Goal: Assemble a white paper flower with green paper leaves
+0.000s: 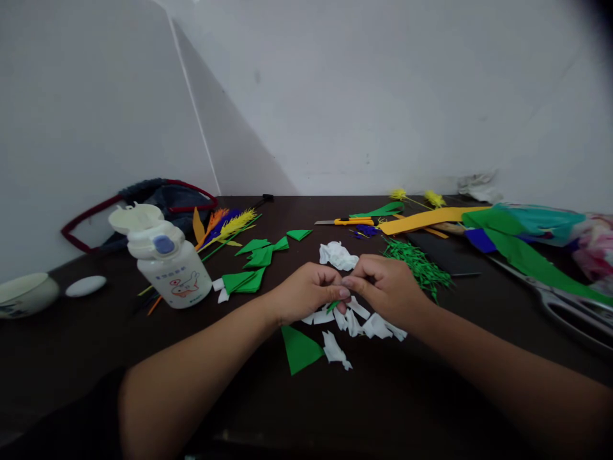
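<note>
Left hand (313, 292): one, above the table (287, 412), thumb and fingers pressed together. Right hand (390, 286): one, fingertips meeting the left's, likewise pinched. Item between them: mostly hidden; kind cannot be told. Green scrap (332, 307): small, just below the left fingertips; whether held, cannot tell. White scraps (376, 326): several, loose on the table, under and on the near side of the hands. Green triangle (301, 350): one, flat, below the left hand. White bundle (338, 255): crumpled, just beyond the hands. Green pieces (249, 279): several, some overlapping, beyond the left forearm. Bottle (172, 271): white, upright, lid raised, left of those pieces. Knife (354, 222): yellow handle, blade out, farther back. Green shreds (416, 262): one heap, beyond the right hand. Scissors (540, 287): far right.
</note>
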`<state>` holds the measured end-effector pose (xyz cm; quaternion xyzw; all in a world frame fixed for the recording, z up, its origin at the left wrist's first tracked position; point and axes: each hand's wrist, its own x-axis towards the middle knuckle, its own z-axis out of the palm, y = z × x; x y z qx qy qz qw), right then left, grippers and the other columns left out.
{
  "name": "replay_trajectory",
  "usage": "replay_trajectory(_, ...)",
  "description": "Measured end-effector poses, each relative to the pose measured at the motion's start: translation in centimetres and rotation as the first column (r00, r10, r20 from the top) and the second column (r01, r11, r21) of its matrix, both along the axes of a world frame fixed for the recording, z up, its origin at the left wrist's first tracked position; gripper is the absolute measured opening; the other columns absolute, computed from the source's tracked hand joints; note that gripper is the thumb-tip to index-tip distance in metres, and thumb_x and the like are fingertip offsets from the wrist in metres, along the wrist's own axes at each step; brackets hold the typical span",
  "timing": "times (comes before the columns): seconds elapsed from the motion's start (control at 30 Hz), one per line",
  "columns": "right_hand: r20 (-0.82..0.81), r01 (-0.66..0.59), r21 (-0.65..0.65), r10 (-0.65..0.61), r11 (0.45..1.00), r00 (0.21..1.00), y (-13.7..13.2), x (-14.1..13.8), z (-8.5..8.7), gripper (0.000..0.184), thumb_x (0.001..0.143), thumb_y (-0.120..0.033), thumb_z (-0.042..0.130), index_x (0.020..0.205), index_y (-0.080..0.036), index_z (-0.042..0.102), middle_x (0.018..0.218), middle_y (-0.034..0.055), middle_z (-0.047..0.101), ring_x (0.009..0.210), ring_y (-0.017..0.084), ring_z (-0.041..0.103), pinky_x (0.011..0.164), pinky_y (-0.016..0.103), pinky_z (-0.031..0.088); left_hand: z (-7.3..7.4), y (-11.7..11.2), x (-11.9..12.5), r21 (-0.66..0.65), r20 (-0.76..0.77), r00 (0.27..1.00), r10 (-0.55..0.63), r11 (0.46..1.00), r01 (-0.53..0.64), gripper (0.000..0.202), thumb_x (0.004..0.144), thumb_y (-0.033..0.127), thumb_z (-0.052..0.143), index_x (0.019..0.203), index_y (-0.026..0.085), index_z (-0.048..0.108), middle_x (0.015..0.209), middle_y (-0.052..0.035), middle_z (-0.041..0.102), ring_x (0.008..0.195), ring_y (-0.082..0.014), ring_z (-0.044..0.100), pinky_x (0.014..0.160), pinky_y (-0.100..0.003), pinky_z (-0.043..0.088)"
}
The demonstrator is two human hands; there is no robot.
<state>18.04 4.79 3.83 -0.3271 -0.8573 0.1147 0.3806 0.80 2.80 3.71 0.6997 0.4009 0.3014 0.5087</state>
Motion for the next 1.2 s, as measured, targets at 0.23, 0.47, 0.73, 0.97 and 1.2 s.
replay_trajectory(0.23, -0.008, 0.056, 0.018, -0.056, 0.998, 0.998, 0.2, -0.1, 0.0, 0.031, 0.076, -0.028, 0.054, 0.049, -0.018, 0.043, 0.049, -0.0037, 0.041, 0.047, 0.008, 0.039, 0.047, 0.022, 0.027, 0.1, -0.1, -0.1, 0.057, -0.102, 0.995, -0.001, 0.998, 0.007, 0.027, 0.077, 0.037, 0.051, 0.069, 0.013, 0.060, 0.061, -0.0004, 0.056, 0.050, -0.0071, 0.041, 0.046, -0.020, 0.030)
replay_trajectory(0.47, -0.127, -0.052, -0.243, 0.021, 0.969, 0.992, 0.6, 0.2, 0.0, 0.026, 0.074, -0.034, 0.055, 0.054, -0.018, 0.050, 0.049, -0.0032, 0.046, 0.048, 0.009, 0.042, 0.047, 0.023, 0.032, 0.3, -0.2, -0.1, 0.104, -0.077, 0.997, -0.015, 0.994, 0.023, 0.026, 0.078, 0.035, 0.050, 0.069, 0.012, 0.060, 0.055, 0.0025, 0.046, 0.049, -0.0069, 0.034, 0.047, -0.020, 0.027)
replay_trajectory(0.73, -0.232, -0.217, -0.342, 0.142, 0.914, 0.962, 0.9, 0.3, -0.3, 0.008, 0.073, -0.025, 0.058, 0.071, -0.018, 0.062, 0.069, 0.0018, 0.061, 0.065, 0.012, 0.054, 0.062, 0.026, 0.042, 0.1, 0.0, -0.1, 0.076, -0.031, 0.999, -0.010, 0.997, 0.012, 0.024, 0.078, 0.033, 0.048, 0.068, 0.013, 0.057, 0.062, 0.0000, 0.052, 0.054, -0.0084, 0.041, 0.052, -0.021, 0.032)
replay_trajectory(0.97, -0.072, -0.031, -0.201, 0.017, 0.979, 0.997, 0.3, 0.1, 0.4, 0.016, 0.073, -0.027, 0.057, 0.058, -0.018, 0.056, 0.053, -0.0022, 0.054, 0.051, 0.010, 0.045, 0.049, 0.023, 0.034, 0.5, -0.2, -0.2, 0.047, -0.071, 0.994, -0.081, 0.995, 0.084, 0.023, 0.078, 0.032, 0.050, 0.069, 0.012, 0.058, 0.066, -0.0014, 0.057, 0.059, -0.0093, 0.047, 0.059, -0.023, 0.038)
replay_trajectory(1.2, 0.001, 0.058, -0.090, -0.058, 0.994, 0.998, 0.2, 0.0, 0.5, 0.028, 0.075, -0.028, 0.052, 0.050, -0.019, 0.046, 0.047, -0.0034, 0.044, 0.046, 0.009, 0.038, 0.046, 0.023, 0.029, 1.1, -0.5, -0.1, 0.093, -0.169, 0.976, -0.134, 0.984, 0.151, 0.020, 0.080, 0.023, 0.047, 0.067, 0.014, 0.058, 0.068, -0.0019, 0.061, 0.064, -0.0099, 0.053, 0.064, -0.023, 0.041)
